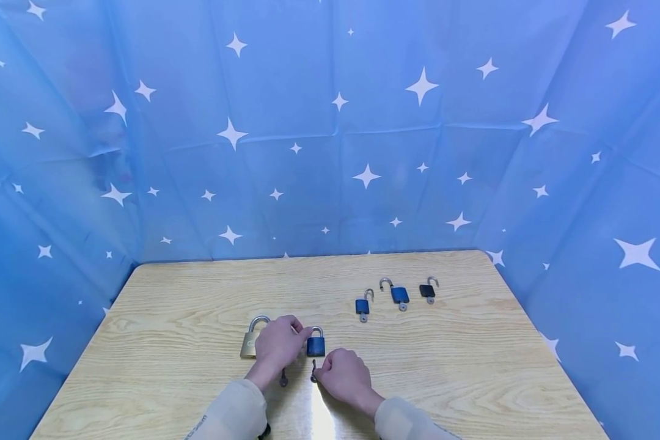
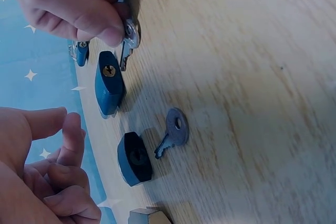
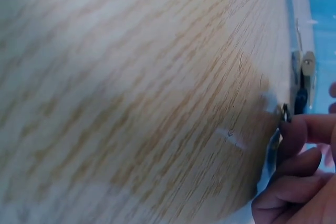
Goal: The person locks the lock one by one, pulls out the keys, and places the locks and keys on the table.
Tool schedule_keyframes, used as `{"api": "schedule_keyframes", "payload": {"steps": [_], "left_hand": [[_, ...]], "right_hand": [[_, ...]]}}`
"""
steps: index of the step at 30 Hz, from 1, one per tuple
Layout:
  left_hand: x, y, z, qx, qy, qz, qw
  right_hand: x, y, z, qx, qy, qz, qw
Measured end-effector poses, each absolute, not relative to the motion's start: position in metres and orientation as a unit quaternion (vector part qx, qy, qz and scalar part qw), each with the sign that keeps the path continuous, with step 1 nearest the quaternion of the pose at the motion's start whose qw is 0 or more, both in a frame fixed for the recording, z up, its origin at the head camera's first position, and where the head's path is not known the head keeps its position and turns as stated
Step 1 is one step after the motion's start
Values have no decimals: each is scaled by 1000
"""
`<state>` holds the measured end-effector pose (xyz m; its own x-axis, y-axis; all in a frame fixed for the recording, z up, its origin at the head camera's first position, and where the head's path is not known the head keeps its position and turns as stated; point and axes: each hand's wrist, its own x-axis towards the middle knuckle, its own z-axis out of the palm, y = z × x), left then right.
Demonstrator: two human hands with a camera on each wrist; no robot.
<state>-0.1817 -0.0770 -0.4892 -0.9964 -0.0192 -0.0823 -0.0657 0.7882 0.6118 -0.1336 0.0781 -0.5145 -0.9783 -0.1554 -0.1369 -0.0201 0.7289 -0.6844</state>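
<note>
A small metal key (image 2: pixel 127 43) is pinched between the thumb and index finger of my right hand (image 1: pixel 345 374), just in front of a blue padlock (image 1: pixel 316 346). That padlock's shackle is closed, and its brass keyhole faces the key in the left wrist view. My left hand (image 1: pixel 279 343) hovers beside the padlock, fingers loosely bent and holding nothing. Below the left hand, a second dark blue padlock (image 2: pixel 135 159) is hidden in the head view. A loose key (image 2: pixel 177 127) lies on the table before it. To the left stands a larger brass-coloured padlock (image 1: pixel 249 346).
At the back right of the wooden table (image 1: pixel 198 293) lie a small blue padlock (image 1: pixel 362 307), a larger blue padlock (image 1: pixel 399 295) and a black padlock (image 1: pixel 426 291). Their shackles are open and each has a key in it. A blue starry cloth (image 1: pixel 330 153) hangs behind.
</note>
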Motion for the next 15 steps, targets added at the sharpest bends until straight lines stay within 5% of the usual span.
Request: {"api": "schedule_keyframes", "payload": {"steps": [15], "left_hand": [[-182, -70, -486, -13, 942, 335, 29]], "right_hand": [[-134, 90, -507, -72, 923, -371, 66]]}}
